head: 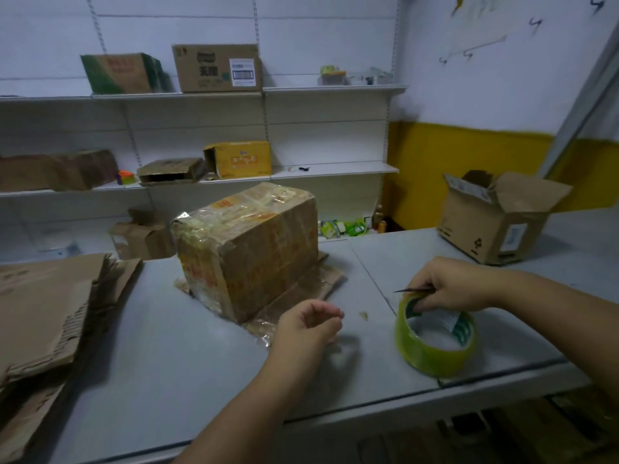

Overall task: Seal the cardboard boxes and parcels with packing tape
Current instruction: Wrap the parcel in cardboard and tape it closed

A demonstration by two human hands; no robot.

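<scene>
I am looking down at a grey table, and the brown cardboard box with yellow and red print, wrapped in glossy clear tape, is sitting at the middle of it, at 12 o'clock from me. It is standing on a flattened sheet of cardboard, which is sticking out from under it toward 4 o'clock.

My left hand is hovering just beside the box's near corner, at 6 o'clock of it. Its fingers are curling loosely inward and are holding nothing that I can see.

The yellow-green roll of clear packing tape is resting tilted on the table at 4 o'clock of the box, near the table's front edge. My right hand is sitting over the roll's upper rim at 12 o'clock. Its fingers are pinching a thin dark pointed tool, whose tip is aiming toward 9 o'clock. The lower fingertips are reaching down at the roll's inner rim, though I cannot tell whether they are gripping it.

A small pale scrap is lying on the table between the two hands. A stack of flattened brown cardboard is lying at 9 o'clock, and an open brown cardboard carton is standing at 2 o'clock.
</scene>
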